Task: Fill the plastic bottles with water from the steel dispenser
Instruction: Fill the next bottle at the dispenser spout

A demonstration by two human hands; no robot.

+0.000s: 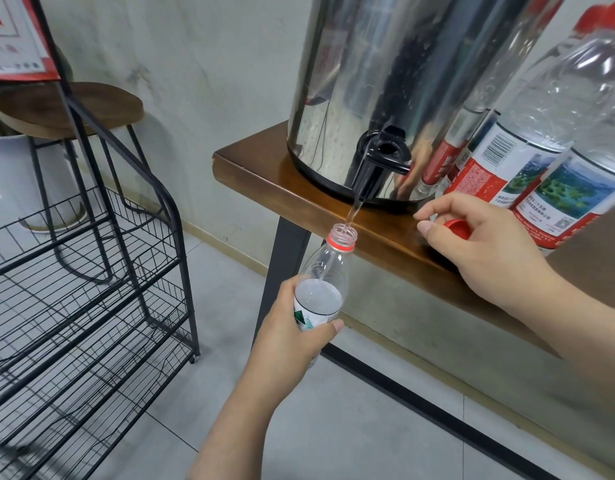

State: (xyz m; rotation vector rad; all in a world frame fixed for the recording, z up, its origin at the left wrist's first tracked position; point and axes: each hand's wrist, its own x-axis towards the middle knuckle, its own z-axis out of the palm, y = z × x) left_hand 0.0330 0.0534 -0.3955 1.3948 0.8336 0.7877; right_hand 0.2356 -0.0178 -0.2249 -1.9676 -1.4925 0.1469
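Steel dispenser (pixel 385 81) pouring, left hand (pixel 292 327) gripping bottle (pixel 325 275)

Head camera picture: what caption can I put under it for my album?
Left hand holds a bottle under the steel dispenser's tap; water streams in.

Left hand (pixel 292 327) grips bottle (pixel 325 275) below desk (pixel 264 161) edge, bottle mouth right under dispenser (pixel 403 81) tap (pixel 378 168), w/ dispenser on desk above & beyond it. Right hand (pixel 486 247) rests on desk edge, right of bottle, holding cap (pixel 459 226); more bottles (pixel 541 140) stand just beyond that hand, right of dispenser. Wire rack (pixel 91 271) on floor well left of left hand, stool (pixel 70 109) behind rack.
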